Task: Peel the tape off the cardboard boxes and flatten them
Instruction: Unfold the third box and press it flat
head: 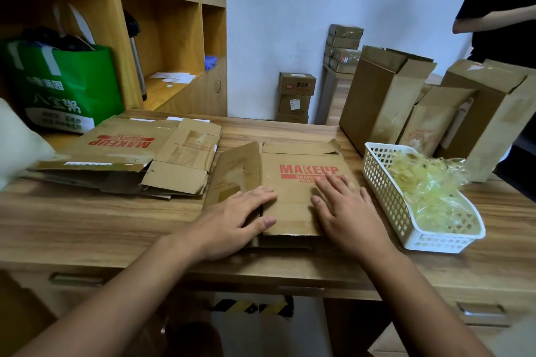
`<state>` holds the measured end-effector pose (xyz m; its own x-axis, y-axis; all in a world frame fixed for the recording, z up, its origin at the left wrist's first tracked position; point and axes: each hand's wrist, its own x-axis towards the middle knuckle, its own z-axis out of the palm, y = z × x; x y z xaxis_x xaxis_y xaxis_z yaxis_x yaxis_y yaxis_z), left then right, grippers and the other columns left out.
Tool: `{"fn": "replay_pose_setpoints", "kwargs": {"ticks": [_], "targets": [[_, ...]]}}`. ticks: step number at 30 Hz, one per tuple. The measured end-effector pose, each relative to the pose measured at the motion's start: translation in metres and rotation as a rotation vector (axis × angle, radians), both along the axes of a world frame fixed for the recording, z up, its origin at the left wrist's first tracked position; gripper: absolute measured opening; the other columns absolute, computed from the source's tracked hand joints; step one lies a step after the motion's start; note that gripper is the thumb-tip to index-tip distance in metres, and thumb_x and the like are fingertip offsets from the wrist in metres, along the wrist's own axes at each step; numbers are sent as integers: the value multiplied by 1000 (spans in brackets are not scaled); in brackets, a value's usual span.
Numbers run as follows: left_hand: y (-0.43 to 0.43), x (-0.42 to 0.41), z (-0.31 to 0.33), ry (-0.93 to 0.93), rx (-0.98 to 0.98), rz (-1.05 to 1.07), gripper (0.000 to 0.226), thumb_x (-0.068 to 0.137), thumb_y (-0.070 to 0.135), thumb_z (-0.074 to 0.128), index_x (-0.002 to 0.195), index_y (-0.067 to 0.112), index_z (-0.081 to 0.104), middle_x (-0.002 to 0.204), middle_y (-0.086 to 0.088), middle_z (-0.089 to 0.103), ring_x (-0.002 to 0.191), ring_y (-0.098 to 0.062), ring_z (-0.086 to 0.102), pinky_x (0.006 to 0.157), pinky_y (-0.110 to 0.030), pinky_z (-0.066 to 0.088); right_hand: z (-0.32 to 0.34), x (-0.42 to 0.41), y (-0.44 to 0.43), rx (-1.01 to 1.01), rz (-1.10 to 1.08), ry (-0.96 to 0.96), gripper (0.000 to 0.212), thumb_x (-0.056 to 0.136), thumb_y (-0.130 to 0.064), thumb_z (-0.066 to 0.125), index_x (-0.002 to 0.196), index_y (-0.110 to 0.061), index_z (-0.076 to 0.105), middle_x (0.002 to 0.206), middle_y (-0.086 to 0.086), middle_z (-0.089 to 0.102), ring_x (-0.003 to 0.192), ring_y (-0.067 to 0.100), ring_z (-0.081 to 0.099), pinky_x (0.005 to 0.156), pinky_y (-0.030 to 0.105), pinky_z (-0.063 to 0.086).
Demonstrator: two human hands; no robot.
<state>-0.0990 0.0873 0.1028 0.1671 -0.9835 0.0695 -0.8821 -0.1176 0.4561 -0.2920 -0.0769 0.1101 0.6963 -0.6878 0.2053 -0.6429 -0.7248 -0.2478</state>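
Both hands are down flat on the job. The left hand (232,223) and right hand (345,211) have their fingers straight and spread, gripping nothing, and press a collapsed box (290,159) against the near part of the table (87,226). It lies almost level, though its left flap tilts up a little.

By my reckoning the work is well past the start but not near the end. A pile of flattened boxes (130,153) sits to the left. A white basket (385,191) just right of the hands is heaped with crumpled yellowish tape (426,182). Three or so standing boxes (374,101) wait at the far right, glossy strips visible on their sides, so each needs peeling and folding.

As for writing, "MAKEUP" is printed in red on the box under the hands. A red band below it starts "SHARE", and the rest is covered by the right fingers. The same word shows upside down on the pile. A green bag (66,87) carries white Chinese characters, the large ones apparently 八宝粥.
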Motion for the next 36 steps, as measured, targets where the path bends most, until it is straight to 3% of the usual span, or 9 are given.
{"fn": "replay_pose_setpoints", "kwargs": {"ticks": [7, 12, 17, 21, 23, 26, 31, 33, 36], "targets": [[-1, 9, -16, 31, 57, 40, 81, 86, 80, 9, 157, 43, 11, 156, 34, 0, 128, 34, -12, 110, -10, 2, -27, -3, -8, 65, 33, 159, 59, 105, -57, 22, 161, -37, 16, 170, -11, 9, 157, 13, 1, 127, 46, 1], [-8, 3, -28, -86, 126, 38, 78, 89, 75, 7, 158, 38, 4, 162, 24, -4, 146, 10, -8, 122, -25, 1, -42, -8, -11, 102, 40, 222, 62, 104, -60, 18, 162, -38, 9, 170, -10, 1, 157, 13, -4, 127, 46, -2], [-8, -2, -35, -173, 159, 40, 68, 97, 67, 10, 157, 37, -4, 163, 20, -9, 147, 5, -10, 119, -24, -5, -47, -8, -9, 91, 46, 249, 62, 104, -60, 16, 162, -38, 6, 170, -10, -1, 157, 13, -3, 127, 45, -2], [-5, -1, -30, -119, 115, 51, 56, 104, 56, 19, 157, 38, 13, 163, 22, 8, 148, 6, 3, 122, -25, 5, -31, -12, -6, 65, 11, 255, 57, 102, -64, 26, 153, -39, 34, 163, -10, 30, 149, 18, 30, 120, 47, 25], [-5, -1, -24, -135, 53, 82, 50, 105, 51, 30, 153, 42, 28, 159, 23, 25, 146, 4, 20, 120, -27, 17, -21, -9, -3, -17, -31, 223, 47, 101, -62, 29, 131, -36, 55, 139, -6, 53, 125, 21, 52, 101, 44, 43], [-7, -2, -18, -176, 0, 110, 48, 101, 49, 43, 149, 45, 34, 153, 21, 39, 141, -2, 33, 116, -32, 27, -14, -1, -1, -71, -72, 168, 45, 103, -57, 32, 121, -27, 61, 116, 1, 59, 106, 24, 59, 86, 40, 49], [-10, 3, -23, -227, 64, 115, 63, 102, 58, 29, 158, 38, 10, 166, 19, 4, 151, -1, 0, 125, -36, 5, -24, 2, -12, -42, -47, 138, 50, 102, -56, 36, 145, -29, 43, 134, 6, 48, 124, 27, 51, 103, 43, 44], [-11, 6, -29, -230, 120, 122, 65, 102, 60, 21, 159, 36, -1, 164, 19, -8, 148, 2, -13, 123, -33, -6, -33, 0, -20, 13, -18, 171, 59, 104, -56, 30, 157, -30, 29, 162, 8, 29, 150, 27, 27, 122, 45, 26], [-11, 8, -37, -249, 170, 138, 66, 99, 66, 11, 156, 39, -11, 162, 19, -16, 147, 1, -18, 123, -35, -10, -45, -2, -28, 82, 10, 249, 66, 104, -60, 18, 162, -31, 9, 171, 1, 2, 157, 18, -2, 127, 44, 2]]}}
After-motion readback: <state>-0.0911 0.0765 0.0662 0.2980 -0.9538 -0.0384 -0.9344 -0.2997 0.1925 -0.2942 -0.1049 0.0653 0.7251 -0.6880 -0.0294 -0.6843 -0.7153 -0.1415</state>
